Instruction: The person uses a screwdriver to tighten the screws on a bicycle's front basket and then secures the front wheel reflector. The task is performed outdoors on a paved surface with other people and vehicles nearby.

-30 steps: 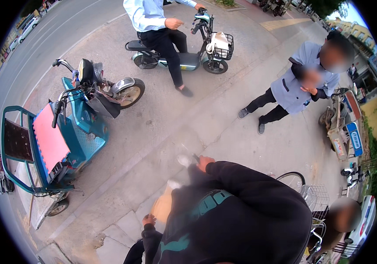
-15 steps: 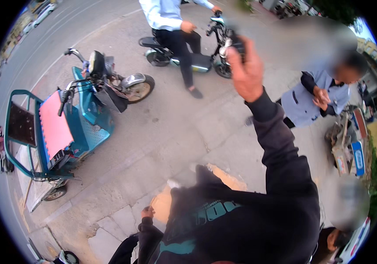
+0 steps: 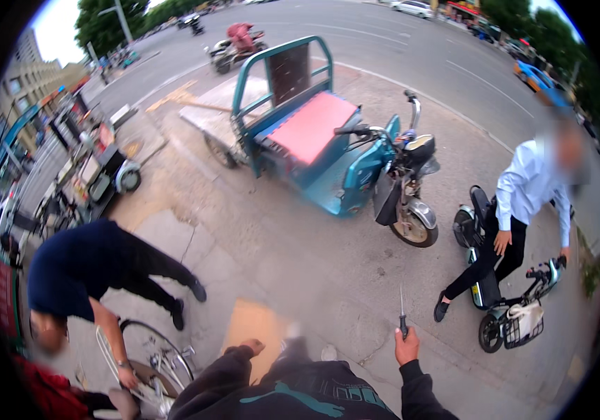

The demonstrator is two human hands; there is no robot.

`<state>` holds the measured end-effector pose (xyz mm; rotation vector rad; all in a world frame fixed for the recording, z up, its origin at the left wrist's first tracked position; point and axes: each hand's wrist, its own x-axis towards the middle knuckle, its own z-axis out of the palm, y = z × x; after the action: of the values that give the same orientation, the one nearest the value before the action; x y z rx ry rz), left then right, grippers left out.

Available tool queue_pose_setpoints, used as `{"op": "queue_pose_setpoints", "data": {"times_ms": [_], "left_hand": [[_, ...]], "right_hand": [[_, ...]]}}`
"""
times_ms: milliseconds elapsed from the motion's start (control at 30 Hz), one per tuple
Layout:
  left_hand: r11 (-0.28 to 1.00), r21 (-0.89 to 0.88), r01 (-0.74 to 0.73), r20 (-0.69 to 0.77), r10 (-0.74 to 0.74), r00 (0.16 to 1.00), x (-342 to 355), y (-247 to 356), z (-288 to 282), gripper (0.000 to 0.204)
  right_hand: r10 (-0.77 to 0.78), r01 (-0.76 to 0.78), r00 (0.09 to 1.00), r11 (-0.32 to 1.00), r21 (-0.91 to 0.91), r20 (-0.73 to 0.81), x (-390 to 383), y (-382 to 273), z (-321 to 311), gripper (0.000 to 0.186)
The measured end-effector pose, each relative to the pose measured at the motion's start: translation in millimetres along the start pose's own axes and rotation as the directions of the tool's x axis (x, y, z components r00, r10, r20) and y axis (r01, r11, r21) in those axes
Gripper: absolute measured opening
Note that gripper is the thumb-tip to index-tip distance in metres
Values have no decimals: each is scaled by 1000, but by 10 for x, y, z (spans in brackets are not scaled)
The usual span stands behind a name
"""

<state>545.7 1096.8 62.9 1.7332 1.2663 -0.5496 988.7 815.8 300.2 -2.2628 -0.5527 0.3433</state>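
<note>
At the lower right my right hand [image 3: 406, 344] grips the dark handle of a screwdriver [image 3: 403, 308], its thin metal shaft pointing away from me. Fingers curled, my left hand [image 3: 253, 345] hangs low in front of my dark sweatshirt [image 3: 321, 392]; I see nothing in it. Behind that hand on the pavement is a flat tan sheet [image 3: 247, 323] that looks like cardboard.
Ahead stands a teal cargo tricycle [image 3: 356, 178] with a pink seat pad. To the right a person [image 3: 531, 182] straddles an electric scooter [image 3: 483, 290]. On the left another person [image 3: 83, 269] bends over a bicycle [image 3: 153, 360]; parked vehicles [image 3: 97, 168] stand beyond.
The view has swung left, so the tricycle sits nearer the middle and the bending person shows. My right hand has come down from high up to the lower right.
</note>
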Motion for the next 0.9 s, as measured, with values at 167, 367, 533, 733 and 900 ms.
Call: {"op": "queue_pose_setpoints", "data": {"times_ms": [167, 367, 533, 733, 900], "left_hand": [[990, -43, 133, -96, -137, 986, -683, 118, 359, 43], [949, -194, 250, -209, -289, 934, -1465, -24, 912, 40], [885, -313, 344, -164, -407, 899, -1545, -103, 1351, 41], [880, -385, 277, -198, -372, 907, -1612, -290, 1337, 40], [825, -510, 245, -271, -424, 864, -1797, -574, 1345, 37]], "right_hand": [[46, 42, 949, 962, -270, 312, -285, 1572, 753, 36], [409, 274, 622, 684, -676, 667, -200, 2432, 993, 37], [431, -240, 533, 902, -359, 728, 151, 1614, 1148, 32], [454, -197, 469, 890, -411, 758, 540, 994, 1688, 33], [292, 2, 512, 940, -341, 808, 377, 488, 1943, 37]]}}
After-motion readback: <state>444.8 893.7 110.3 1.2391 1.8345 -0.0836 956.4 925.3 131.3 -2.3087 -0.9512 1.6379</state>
